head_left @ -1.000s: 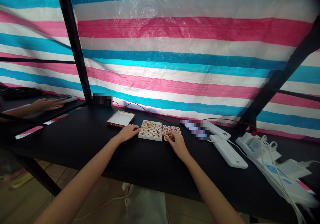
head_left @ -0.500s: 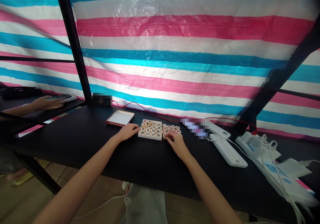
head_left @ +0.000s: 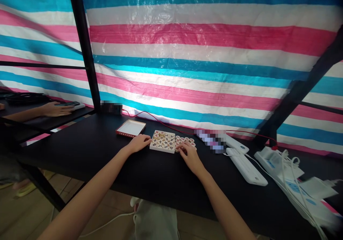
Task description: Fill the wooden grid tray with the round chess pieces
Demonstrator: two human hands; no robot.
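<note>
A shallow white box [head_left: 162,149] of round Chinese chess pieces [head_left: 166,138] rests on the black table; the pieces carry black and red characters. My left hand [head_left: 138,143] is at the box's left side, its fingers drawn together with the tips against the edge. Just right of the box, several red-marked Chinese chess pieces [head_left: 185,139] lie in rows on the table. Over the near-left part of these rows is my right hand [head_left: 189,154], fingers bent and closed at a piece beside the box wall. The hand partly hides the pieces there.
Behind the left hand lies a box lid [head_left: 131,128], white inside. A phone [head_left: 210,140], white power banks [head_left: 245,165] and a power strip [head_left: 289,186] with cables are on the right. Another person's hand [head_left: 57,109] rests at far left. A striped tarp [head_left: 187,79] hangs behind.
My view has shifted slightly, so the scene sits a little lower and farther right. Both hands stay almost in place; the right fingers have moved slightly at the pieces beside the box.
</note>
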